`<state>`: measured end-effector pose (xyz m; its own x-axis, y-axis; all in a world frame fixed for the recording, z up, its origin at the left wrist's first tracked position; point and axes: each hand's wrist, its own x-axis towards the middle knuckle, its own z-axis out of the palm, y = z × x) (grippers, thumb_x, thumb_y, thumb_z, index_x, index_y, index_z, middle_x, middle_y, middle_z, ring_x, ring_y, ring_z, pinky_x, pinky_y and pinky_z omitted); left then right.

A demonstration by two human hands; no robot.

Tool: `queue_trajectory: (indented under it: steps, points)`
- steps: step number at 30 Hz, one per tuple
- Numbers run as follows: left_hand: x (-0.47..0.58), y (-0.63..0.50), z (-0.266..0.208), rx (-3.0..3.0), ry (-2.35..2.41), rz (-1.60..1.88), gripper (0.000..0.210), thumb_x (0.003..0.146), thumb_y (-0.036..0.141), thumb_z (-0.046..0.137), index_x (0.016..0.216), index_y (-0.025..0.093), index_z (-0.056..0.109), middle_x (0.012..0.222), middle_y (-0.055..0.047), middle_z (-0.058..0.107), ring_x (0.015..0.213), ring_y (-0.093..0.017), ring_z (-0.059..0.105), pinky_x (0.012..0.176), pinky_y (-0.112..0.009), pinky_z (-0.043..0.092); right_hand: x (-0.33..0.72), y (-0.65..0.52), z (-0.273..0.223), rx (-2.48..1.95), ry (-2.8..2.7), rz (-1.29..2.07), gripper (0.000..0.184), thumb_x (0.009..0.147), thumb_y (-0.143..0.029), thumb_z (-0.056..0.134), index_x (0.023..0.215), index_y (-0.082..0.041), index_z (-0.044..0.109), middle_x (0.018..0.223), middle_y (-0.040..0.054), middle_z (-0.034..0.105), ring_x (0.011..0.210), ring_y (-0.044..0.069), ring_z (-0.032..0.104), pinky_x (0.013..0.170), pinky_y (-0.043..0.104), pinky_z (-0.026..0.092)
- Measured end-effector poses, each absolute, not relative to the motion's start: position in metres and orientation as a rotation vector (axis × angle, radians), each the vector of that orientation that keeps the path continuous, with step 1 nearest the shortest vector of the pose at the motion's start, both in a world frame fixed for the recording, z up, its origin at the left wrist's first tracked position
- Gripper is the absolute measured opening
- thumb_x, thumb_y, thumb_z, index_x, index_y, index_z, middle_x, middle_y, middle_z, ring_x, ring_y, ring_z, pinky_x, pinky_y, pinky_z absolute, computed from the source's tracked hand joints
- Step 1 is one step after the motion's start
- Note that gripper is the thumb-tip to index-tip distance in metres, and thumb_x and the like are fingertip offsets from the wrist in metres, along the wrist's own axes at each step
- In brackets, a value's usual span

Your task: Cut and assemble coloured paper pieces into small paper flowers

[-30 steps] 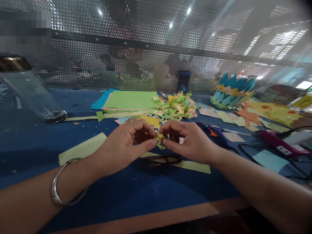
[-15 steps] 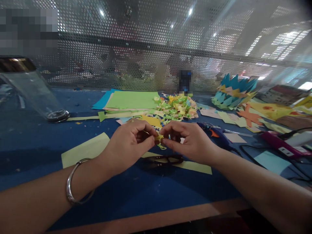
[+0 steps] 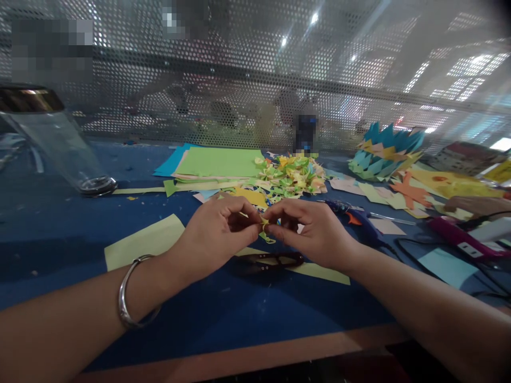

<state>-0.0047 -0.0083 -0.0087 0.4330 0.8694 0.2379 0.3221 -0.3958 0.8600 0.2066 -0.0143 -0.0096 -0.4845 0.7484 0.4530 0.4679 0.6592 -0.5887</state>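
The near edge of the worktop (image 3: 239, 319) is bare blue, so there is room to pass there. The black scissors (image 3: 267, 261) lie just under both hands. A glass jar (image 3: 59, 143) blocks the far left corner. Paper sheets (image 3: 215, 165) and a heap of paper flowers (image 3: 291, 178) fill the middle far side. Cords (image 3: 439, 255) and tools crowd the right edge.

Blue work table (image 3: 48, 234), scuffed and speckled, with a brown front edge (image 3: 255, 356) below the wrists. Perforated metal screen (image 3: 247, 80) standing along the far side beyond the hands, blurred room showing through the holes. Ceiling lights (image 3: 314, 18) glaring overhead; bright window panes (image 3: 459, 69) up right.
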Motion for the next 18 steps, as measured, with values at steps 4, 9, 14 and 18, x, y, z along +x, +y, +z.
queue_trajectory:
  steps: [4, 9, 14, 18]
  points:
    - [-0.0034, -0.0068, -0.0082, 1.856, 1.057, 0.907, 0.005, 0.079, 0.024, 0.068, 0.079, 0.019, 0.066, 0.077, -0.002, 0.069, 0.071, -0.017, 0.063, 0.066, -0.031, 0.051, 0.2057, -0.0144, -0.0093, -0.929, -2.197, 0.517, 0.008, 0.09, -0.018, 0.063, 0.096, -0.017, 0.068, 0.085, 0.001, 0.067, 0.065, 0.009, 0.057, 0.061, 0.022, 0.046]
    - [-0.0034, -0.0078, -0.0076, 1.894, 1.012, 0.985, 0.005, 0.077, 0.021, 0.068, 0.073, 0.02, 0.065, 0.08, -0.003, 0.069, 0.077, -0.018, 0.064, 0.071, -0.032, 0.052, 0.2063, -0.0149, -0.0086, -0.891, -2.225, 0.41, 0.009, 0.089, -0.017, 0.064, 0.097, -0.018, 0.068, 0.087, 0.0021, 0.066, 0.068, 0.01, 0.057, 0.062, 0.023, 0.046]
    - [-0.0036, -0.0128, -0.0032, 1.947, 1.042, 0.964, 0.007, 0.077, 0.019, 0.067, 0.071, 0.02, 0.065, 0.074, -0.001, 0.065, 0.067, -0.016, 0.06, 0.063, -0.03, 0.048, 0.2057, -0.0147, -0.0083, -0.861, -2.245, 0.349, 0.006, 0.091, -0.021, 0.064, 0.096, -0.018, 0.067, 0.087, 0.0025, 0.065, 0.068, 0.011, 0.057, 0.065, 0.025, 0.046]
    - [-0.0037, -0.0162, 0.0003, 2.031, 1.031, 0.995, 0.008, 0.081, 0.017, 0.064, 0.073, 0.02, 0.063, 0.081, -0.002, 0.068, 0.074, -0.016, 0.062, 0.068, -0.029, 0.05, 0.2044, -0.0149, -0.0074, -0.847, -2.219, 0.339, 0.006, 0.09, -0.018, 0.065, 0.095, -0.017, 0.067, 0.087, 0.0027, 0.066, 0.067, 0.01, 0.056, 0.066, 0.025, 0.046]
